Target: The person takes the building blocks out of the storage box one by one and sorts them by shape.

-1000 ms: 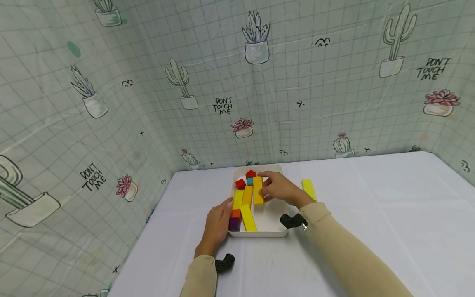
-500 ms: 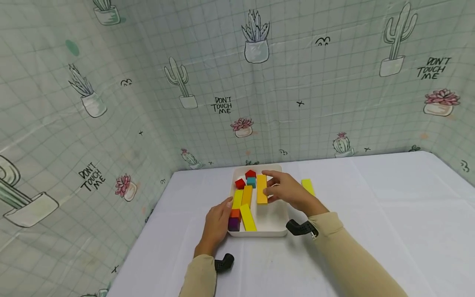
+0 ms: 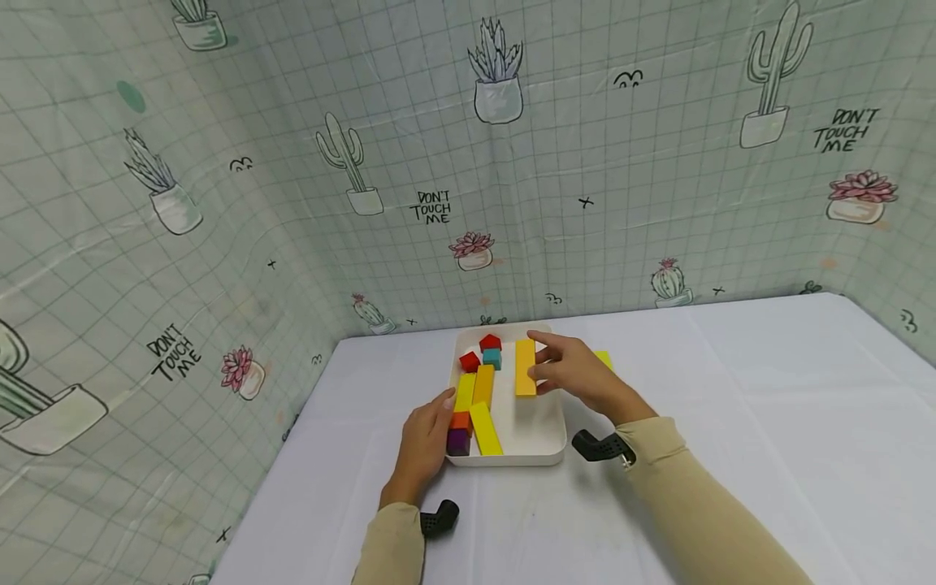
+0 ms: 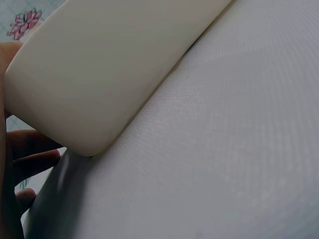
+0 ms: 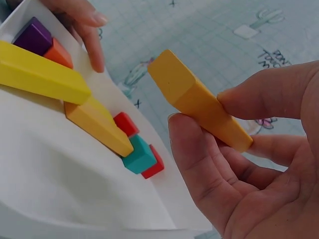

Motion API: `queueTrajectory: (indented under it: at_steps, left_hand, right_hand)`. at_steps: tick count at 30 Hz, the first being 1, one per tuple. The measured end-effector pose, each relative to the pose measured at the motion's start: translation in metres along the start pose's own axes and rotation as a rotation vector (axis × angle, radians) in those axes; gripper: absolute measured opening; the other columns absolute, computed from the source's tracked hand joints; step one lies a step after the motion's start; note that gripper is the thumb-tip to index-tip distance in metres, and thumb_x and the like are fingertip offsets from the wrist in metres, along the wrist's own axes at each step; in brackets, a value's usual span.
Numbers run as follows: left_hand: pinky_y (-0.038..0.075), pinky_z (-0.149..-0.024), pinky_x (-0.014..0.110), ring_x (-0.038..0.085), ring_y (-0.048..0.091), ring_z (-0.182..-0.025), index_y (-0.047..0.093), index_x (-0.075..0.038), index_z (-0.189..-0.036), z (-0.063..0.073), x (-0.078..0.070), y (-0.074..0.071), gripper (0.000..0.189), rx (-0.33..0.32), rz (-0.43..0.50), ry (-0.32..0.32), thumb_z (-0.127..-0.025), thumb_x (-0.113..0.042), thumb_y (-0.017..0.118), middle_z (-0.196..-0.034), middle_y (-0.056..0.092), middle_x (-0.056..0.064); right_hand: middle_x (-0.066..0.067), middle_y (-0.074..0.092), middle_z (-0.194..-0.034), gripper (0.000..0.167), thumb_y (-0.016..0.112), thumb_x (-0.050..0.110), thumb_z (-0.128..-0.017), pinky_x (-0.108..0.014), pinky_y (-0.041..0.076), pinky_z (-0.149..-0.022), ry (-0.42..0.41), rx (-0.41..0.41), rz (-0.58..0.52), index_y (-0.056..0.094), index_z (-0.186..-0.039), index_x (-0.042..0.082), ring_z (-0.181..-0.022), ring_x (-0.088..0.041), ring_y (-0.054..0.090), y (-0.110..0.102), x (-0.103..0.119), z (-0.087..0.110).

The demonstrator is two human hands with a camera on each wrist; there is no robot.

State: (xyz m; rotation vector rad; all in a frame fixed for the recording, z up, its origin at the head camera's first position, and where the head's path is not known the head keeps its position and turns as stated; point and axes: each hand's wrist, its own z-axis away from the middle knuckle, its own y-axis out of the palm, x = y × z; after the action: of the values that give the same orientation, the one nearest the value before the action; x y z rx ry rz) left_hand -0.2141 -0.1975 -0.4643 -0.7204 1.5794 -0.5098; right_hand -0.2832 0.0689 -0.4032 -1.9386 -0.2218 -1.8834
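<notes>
My right hand (image 3: 578,372) pinches an orange-yellow rectangular block (image 5: 199,102) between thumb and fingertips, held above the white tray (image 3: 534,443). My left hand (image 3: 426,435) grips the tray's left wall, with the thumb at the rim and other fingers outside it. Along that side lie a purple block (image 3: 458,442), an orange block (image 3: 461,422), a yellow block (image 3: 465,393) and another orange-yellow block (image 3: 483,385). A second yellow block (image 3: 486,429) leans at a slant. Farther back sit a teal block (image 3: 492,358) and two red blocks (image 3: 470,361).
A yellow block (image 3: 604,359) lies on the white table (image 3: 731,422) right of the tray, partly hidden behind my right hand. A patterned cloth (image 3: 570,162) hangs behind and to the left of the table.
My right hand has moved right with the orange-yellow block, away from the other blocks. The teal block now shows more fully. My left hand keeps its place on the tray.
</notes>
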Motion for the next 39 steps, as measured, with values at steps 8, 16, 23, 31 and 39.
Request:
queueTrajectory:
  at_steps: [8, 16, 23, 31, 39]
  left_hand:
    - [0.035, -0.112, 0.057, 0.033, 0.049, -0.131, 0.052, -0.019, -0.148, 0.000, 0.002, 0.000, 0.054, -0.006, -0.007, 0.005, -0.107, -0.050, 0.037, -0.142, 0.057, 0.009]
    - [0.035, -0.111, 0.058, 0.034, 0.049, -0.130, 0.051, -0.020, -0.149, -0.001, 0.004, 0.001, 0.055, -0.005, -0.007, 0.008, -0.106, -0.052, 0.036, -0.142, 0.057, 0.008]
    - [0.035, -0.111, 0.057, 0.034, 0.049, -0.131, 0.051, -0.019, -0.149, 0.000, 0.004, 0.001, 0.056, -0.002, -0.003, 0.018, -0.106, -0.052, 0.036, -0.141, 0.058, 0.008]
    - [0.035, -0.111, 0.057, 0.034, 0.049, -0.131, 0.051, -0.019, -0.149, -0.002, 0.003, 0.001, 0.056, -0.005, -0.009, 0.022, -0.106, -0.052, 0.036, -0.141, 0.057, 0.009]
    - [0.036, -0.111, 0.057, 0.034, 0.049, -0.131, 0.051, -0.019, -0.149, -0.001, 0.003, 0.001, 0.055, -0.006, -0.003, 0.019, -0.107, -0.051, 0.037, -0.141, 0.058, 0.009]
  right_hand:
    - [-0.021, 0.054, -0.116, 0.076, 0.067, 0.007, -0.092, -0.039, 0.059, -0.082, 0.000, -0.014, -0.035, 0.029, -0.158, 0.005, -0.096, -0.028, 0.062, -0.013, -0.005, 0.004]
    - [-0.025, 0.053, -0.126, 0.077, 0.067, 0.006, -0.092, -0.043, 0.058, -0.085, 0.019, -0.045, 0.001, 0.027, -0.158, 0.005, -0.096, -0.028, 0.066, -0.031, -0.012, 0.011]
    - [-0.026, 0.056, -0.124, 0.076, 0.068, 0.008, -0.092, -0.042, 0.059, -0.083, 0.021, -0.070, 0.026, 0.029, -0.158, 0.004, -0.092, -0.028, 0.067, -0.043, -0.016, 0.017]
    - [-0.029, 0.051, -0.127, 0.078, 0.068, 0.009, -0.093, -0.041, 0.059, -0.083, 0.053, -0.100, 0.000, 0.024, -0.157, 0.000, -0.091, -0.028, 0.068, -0.057, -0.020, 0.021]
    - [-0.029, 0.050, -0.133, 0.074, 0.069, 0.010, -0.093, -0.037, 0.059, -0.084, 0.075, -0.113, 0.013, 0.028, -0.154, -0.003, -0.095, -0.028, 0.066, -0.074, -0.028, 0.028]
